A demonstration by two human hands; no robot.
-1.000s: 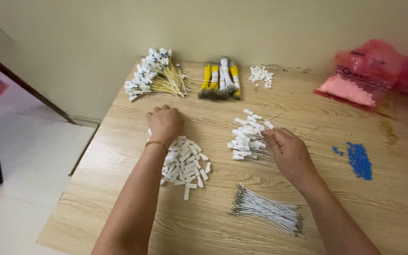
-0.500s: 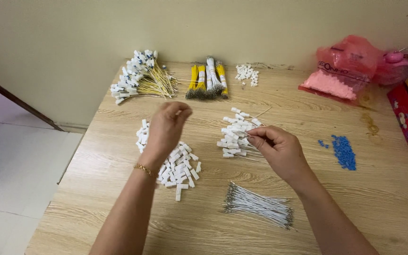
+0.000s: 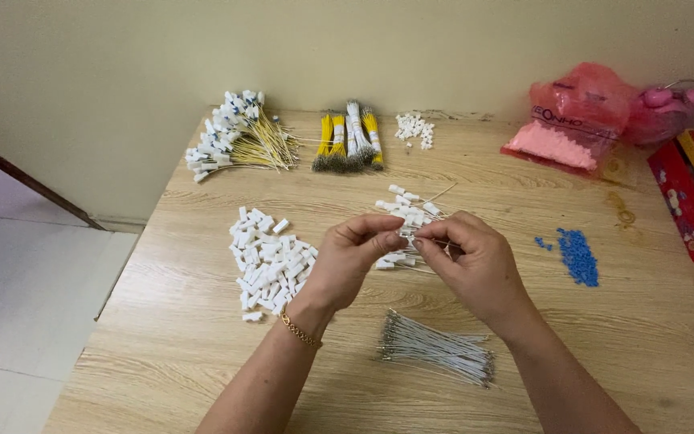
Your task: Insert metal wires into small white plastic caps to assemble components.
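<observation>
With both hands raised just above the wooden desk (image 3: pixel 186 337), my left hand (image 3: pixel 347 261) pinches a small white plastic connector (image 3: pixel 406 236) while my right hand (image 3: pixel 475 261) pinches a thin wire — keep them aligned, push straight.

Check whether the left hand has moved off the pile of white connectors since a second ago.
Yes. The left hand lifted off the white connector pile and moved right, meeting the right hand.

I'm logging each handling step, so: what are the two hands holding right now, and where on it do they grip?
The left hand and right hand pinch a small white piece between their fingertips, over the wooden table. Exactly where they grip it is too small to tell.
</observation>
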